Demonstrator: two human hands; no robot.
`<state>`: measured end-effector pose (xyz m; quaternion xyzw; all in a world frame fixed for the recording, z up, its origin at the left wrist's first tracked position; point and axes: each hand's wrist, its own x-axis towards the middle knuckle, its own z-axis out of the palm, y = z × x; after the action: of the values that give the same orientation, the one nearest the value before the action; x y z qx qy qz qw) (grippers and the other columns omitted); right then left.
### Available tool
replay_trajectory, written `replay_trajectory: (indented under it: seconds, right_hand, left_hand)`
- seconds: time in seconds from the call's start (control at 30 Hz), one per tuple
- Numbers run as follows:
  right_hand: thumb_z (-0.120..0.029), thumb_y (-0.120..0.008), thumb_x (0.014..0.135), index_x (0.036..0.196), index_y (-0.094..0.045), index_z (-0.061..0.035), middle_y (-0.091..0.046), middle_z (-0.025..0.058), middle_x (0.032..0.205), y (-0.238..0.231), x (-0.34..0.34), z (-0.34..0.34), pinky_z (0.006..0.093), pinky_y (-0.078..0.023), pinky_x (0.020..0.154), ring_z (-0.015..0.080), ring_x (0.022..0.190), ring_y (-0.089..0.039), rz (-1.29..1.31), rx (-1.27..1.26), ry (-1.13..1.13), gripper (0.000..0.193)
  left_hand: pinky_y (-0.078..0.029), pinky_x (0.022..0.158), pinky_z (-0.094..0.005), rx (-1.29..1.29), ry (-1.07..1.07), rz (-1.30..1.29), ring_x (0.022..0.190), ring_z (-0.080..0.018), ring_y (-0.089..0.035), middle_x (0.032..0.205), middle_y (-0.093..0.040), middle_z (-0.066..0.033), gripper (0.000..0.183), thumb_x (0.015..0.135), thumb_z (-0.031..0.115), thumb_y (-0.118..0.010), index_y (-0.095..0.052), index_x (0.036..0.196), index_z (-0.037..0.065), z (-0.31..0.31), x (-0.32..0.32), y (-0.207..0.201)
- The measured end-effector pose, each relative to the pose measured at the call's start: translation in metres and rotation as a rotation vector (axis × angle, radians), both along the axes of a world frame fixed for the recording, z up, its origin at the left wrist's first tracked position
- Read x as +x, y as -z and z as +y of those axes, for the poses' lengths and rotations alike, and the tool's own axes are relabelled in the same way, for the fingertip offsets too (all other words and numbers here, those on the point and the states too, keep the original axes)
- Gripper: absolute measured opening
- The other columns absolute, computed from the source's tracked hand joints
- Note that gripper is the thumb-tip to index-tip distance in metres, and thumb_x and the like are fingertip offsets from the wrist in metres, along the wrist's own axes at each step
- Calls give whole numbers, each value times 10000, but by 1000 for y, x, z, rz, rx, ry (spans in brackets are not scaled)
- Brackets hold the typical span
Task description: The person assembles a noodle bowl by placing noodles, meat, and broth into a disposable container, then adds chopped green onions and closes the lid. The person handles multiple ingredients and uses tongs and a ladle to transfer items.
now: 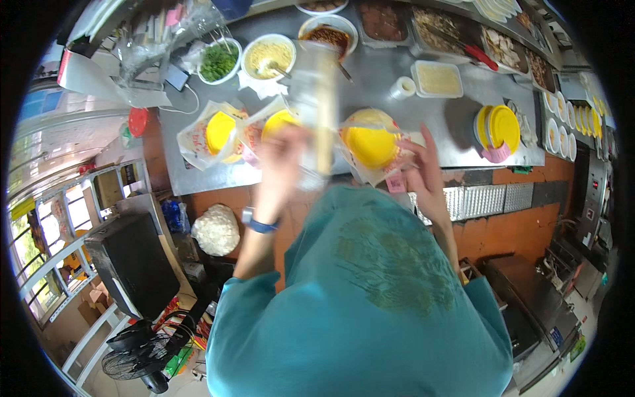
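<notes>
My left hand (283, 165), with a dark-banded watch at the wrist, is closed on a long pale packet in clear wrapping (323, 106). Motion smears the packet and my fingertips, so its contents cannot be made out. My right hand (428, 173) has its fingers apart beside a round yellow-lidded container (372, 142) in a printed plastic bag; a fingertip appears to touch the bag's edge. Two more bagged yellow-lidded containers stand to the left, one at the far left (221, 132) and another (281, 122) partly behind my left hand. A pink slip (395, 183) hangs at the nearest bag.
Along the back of the steel counter (258, 155) stand bowls of chopped greens (218, 61), minced garlic-like bits (268, 56) and dark red sauce (329, 41). A pale tub (438, 79), a white roll (402, 88) and stacked yellow-lidded containers (501, 127) are to the right.
</notes>
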<state>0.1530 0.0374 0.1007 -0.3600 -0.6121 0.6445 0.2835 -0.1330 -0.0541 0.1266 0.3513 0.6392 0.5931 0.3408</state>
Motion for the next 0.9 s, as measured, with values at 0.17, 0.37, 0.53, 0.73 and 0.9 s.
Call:
replay_trajectory:
  seconds: [0.17, 0.37, 0.53, 0.73, 0.9]
  right_hand:
    - [-75, -540, 982, 1183, -648, -32, -621, 2, 1083, -22, -42, 17, 225, -464, 803, 69, 867, -579, -102, -76, -66, 232]
    - [-144, -573, 970, 1081, -655, -24, -642, 7, 976, 36, -6, 28, 256, -476, 762, 95, 882, -597, -149, -693, -111, 183]
    - [-211, -678, 888, 1267, -572, -24, -659, 198, 1133, 124, -90, 56, 438, -501, 918, 327, 1022, -637, -851, 437, -351, 436]
    - [-243, -759, 799, 1423, -463, -44, -655, 200, 1147, 106, -38, 45, 484, -482, 943, 401, 1031, -647, -815, 1029, 119, 718]
    - [-203, -659, 863, 1181, -646, 35, -662, 162, 982, 113, -10, 65, 477, -417, 1038, 368, 1054, -613, -1258, 291, -17, 398]
  left_hand:
    - [-534, 807, -392, -154, 590, 1, 890, -326, -692, 929, -703, -167, 220, 942, 230, -665, -668, 1003, 19, -6, 102, 16]
    - [-411, 1072, -401, -2, 716, 1161, 1084, -249, -638, 1005, -697, -74, 256, 827, 192, -688, -691, 1045, 58, -17, 89, 95]
    - [-456, 967, -392, 45, 633, 1111, 1008, -245, -630, 929, -681, -71, 181, 844, 185, -660, -689, 978, 66, -33, 92, 110]
    - [-486, 910, -374, -111, -41, 1122, 1039, -295, -612, 926, -693, -120, 218, 826, 256, -709, -701, 867, 42, 14, 95, 101]
    - [-554, 753, -408, -733, 309, 981, 898, -302, -698, 927, -733, -120, 202, 853, 249, -691, -732, 891, 55, 48, 80, 119]
